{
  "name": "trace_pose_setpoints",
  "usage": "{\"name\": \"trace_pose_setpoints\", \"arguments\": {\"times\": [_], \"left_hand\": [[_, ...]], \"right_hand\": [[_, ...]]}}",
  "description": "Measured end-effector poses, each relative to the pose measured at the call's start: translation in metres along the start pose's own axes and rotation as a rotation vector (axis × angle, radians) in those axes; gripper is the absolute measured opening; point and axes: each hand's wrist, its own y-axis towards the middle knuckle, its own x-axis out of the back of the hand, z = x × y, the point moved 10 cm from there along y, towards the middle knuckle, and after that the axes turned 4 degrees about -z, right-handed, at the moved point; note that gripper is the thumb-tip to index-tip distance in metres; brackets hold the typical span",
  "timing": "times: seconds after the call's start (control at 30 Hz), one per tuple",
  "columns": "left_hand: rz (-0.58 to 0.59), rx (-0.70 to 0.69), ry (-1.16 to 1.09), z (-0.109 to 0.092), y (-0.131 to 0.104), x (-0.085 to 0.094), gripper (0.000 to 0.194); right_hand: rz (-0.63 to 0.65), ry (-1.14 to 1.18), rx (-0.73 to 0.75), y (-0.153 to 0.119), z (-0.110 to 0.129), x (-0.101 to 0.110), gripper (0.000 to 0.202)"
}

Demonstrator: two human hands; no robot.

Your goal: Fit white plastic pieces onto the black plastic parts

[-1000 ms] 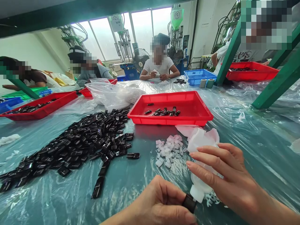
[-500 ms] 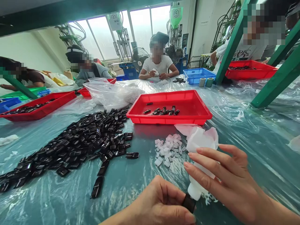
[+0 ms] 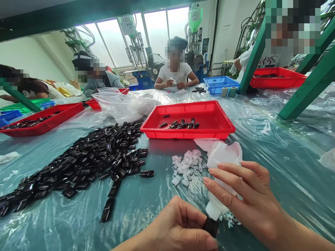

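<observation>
Far to the left of the hands, a red bin [image 3: 47, 126] holds dark pieces. Nearer the left hand, a broad heap of glossy black pieces [image 3: 86, 158] lies loose on the plastic-covered counter [image 3: 146, 205]; one stray piece [image 3: 107, 210] lies just beside its near edge, and the heap appears liable to slide if a forearm sweeps into it. The left hand [image 3: 178, 226] is closed, pinching a black part [image 3: 210, 226] between thumb and fingers at the bottom of the view. Beyond both hands, a red tray [image 3: 187, 134] contains a few black pieces. Small whitish chips [image 3: 188, 165] are piled between that tray and the hands; a careless right fingertip could scatter them. At the held part, the white tip [image 3: 213, 210] of a cloth-like bundle [image 3: 225, 155] meets its upper end (contents of the bundle not determinable). The right hand [image 3: 253, 202] has its fingers nearly straight over the bundle; its thumb is hidden, so whether it grips cannot be told. White scraps [image 3: 230, 219] lie partly beneath that hand. Principal risk, in my judgement: a loose pinch or uneven pressure at the tip could let the black part twist or slip.
</observation>
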Motion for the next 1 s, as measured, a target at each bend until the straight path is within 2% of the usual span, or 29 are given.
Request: {"name": "trace_pose_setpoints", "arguments": {"times": [0.37, 0.6, 0.7, 0.8, 0.83, 0.9, 0.97, 1.0], "left_hand": [[-0.003, 0.005, 0.018, 0.001, -0.001, 0.005, 0.022], [0.004, -0.007, 0.016, 0.001, -0.001, 0.005, 0.022], [-0.026, -0.024, 0.022, -0.002, 0.0, 0.005, 0.023], [-0.067, -0.04, -0.005, -0.005, 0.001, 0.007, 0.023], [-0.077, -0.049, -0.007, -0.006, 0.002, 0.007, 0.024], [-0.095, -0.103, 0.022, -0.011, 0.002, 0.008, 0.024], [-0.123, -0.212, 0.083, -0.021, 0.0, 0.011, 0.022], [-0.132, -0.27, 0.116, -0.027, -0.001, 0.012, 0.021]], "right_hand": [[0.077, 0.192, -0.006, 0.002, -0.009, -0.007, 0.029], [0.086, 0.156, 0.012, 0.004, -0.008, -0.006, 0.034], [0.055, 0.129, -0.034, 0.003, -0.016, -0.005, 0.04], [0.006, 0.081, -0.154, 0.002, -0.036, -0.002, 0.039], [-0.006, 0.065, -0.238, 0.001, -0.05, -0.001, 0.035], [-0.018, 0.022, -0.487, -0.006, -0.086, 0.003, 0.03], [-0.021, -0.047, -0.775, -0.023, -0.127, 0.008, 0.031], [-0.022, -0.078, -0.869, -0.03, -0.143, 0.01, 0.033]]}}
